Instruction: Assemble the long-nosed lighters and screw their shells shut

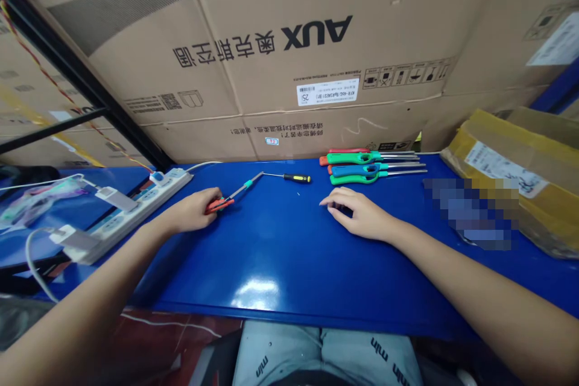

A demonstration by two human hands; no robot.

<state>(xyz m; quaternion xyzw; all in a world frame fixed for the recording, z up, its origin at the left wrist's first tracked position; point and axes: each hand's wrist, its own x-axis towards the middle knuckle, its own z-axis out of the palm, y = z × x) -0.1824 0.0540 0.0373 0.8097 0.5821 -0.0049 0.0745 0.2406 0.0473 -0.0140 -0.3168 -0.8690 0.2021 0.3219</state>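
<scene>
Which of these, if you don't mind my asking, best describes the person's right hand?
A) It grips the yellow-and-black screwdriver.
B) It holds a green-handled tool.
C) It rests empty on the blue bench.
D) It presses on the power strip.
C: the right hand lies with curled fingers on the blue bench, holding no tool.

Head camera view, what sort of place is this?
Probably a repair or assembly bench in a storeroom: a blue workbench, a row of colored screwdrivers, and large AUX air-conditioner cartons behind.
</scene>
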